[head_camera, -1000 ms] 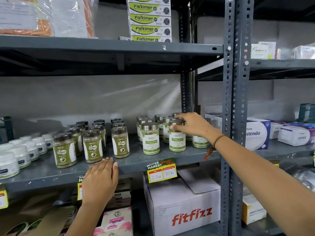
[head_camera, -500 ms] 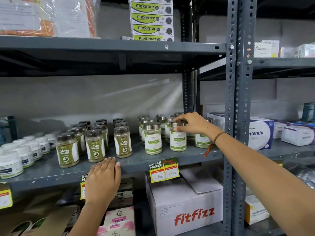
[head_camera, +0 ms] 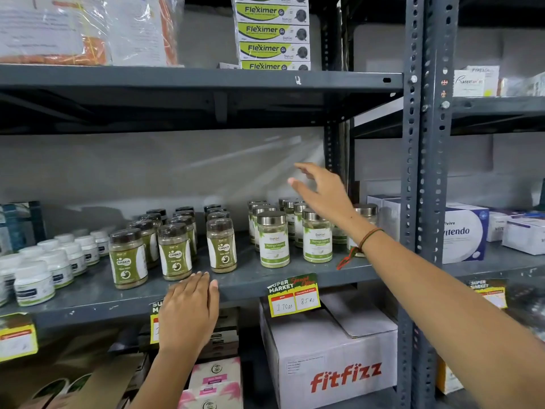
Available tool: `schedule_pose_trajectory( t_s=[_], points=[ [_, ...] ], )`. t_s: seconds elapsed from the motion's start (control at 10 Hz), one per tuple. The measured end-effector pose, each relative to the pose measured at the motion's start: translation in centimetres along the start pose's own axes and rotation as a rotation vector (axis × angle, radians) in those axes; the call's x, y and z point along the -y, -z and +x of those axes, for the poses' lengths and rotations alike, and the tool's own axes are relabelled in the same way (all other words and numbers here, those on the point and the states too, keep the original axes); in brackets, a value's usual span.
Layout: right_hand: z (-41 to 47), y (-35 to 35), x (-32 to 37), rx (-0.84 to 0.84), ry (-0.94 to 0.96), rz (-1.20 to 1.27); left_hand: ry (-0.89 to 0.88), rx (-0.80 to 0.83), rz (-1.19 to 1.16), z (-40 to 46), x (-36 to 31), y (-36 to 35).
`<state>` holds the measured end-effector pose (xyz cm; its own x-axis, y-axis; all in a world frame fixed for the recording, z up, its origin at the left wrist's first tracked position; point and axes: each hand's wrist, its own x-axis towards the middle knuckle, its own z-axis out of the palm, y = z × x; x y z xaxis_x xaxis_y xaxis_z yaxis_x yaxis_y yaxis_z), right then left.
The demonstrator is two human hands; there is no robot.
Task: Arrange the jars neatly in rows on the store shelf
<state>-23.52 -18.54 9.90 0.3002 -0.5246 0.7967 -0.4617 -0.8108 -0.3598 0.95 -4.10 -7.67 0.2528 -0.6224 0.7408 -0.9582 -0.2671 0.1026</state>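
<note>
Silver-lidded jars with green and white labels (head_camera: 273,242) stand in rows on the grey middle shelf (head_camera: 97,293). Left of them stand dark-lidded Gaska jars (head_camera: 175,255) in rows. Small white jars (head_camera: 34,283) fill the far left. My right hand (head_camera: 323,190) hovers above the silver-lidded jars with its fingers spread, holding nothing and touching no jar. My left hand (head_camera: 190,308) lies flat on the shelf's front edge, just in front of the Gaska jars.
A grey perforated upright (head_camera: 424,202) stands right of my right arm. Beyond it lie white medicine boxes (head_camera: 464,234). Below the shelf sits a fitfizz carton (head_camera: 333,358). A price tag (head_camera: 293,295) hangs on the shelf edge. Fleximer boxes (head_camera: 272,32) are stacked on the upper shelf.
My right hand has let go of the silver lid it rested on and has risen above the jars with fingers spread. My left hand has stayed on the shelf edge.
</note>
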Motion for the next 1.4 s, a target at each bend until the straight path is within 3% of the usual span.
schedule_pose_trajectory(
  t_s=[0.1, 0.3, 0.5, 1.4],
  points=[
    [0.5, -2.9, 3.6, 0.102, 0.077, 0.029, -0.008, 0.008, 0.004, 0.1, 0.1, -0.1],
    [1.1, -9.3, 7.8, 0.452, 0.193, -0.191, -0.012, 0.000, 0.018, 0.2, 0.4, -0.3],
    [1.4, -12.6, 7.8, 0.576, 0.120, -0.252, -0.013, -0.020, 0.021, 0.2, 0.3, -0.3],
    [0.1, -9.7, 8.6, 0.336, 0.117, -0.289, -0.018, -0.018, 0.007, 0.6, 0.4, -0.1]
  ],
)
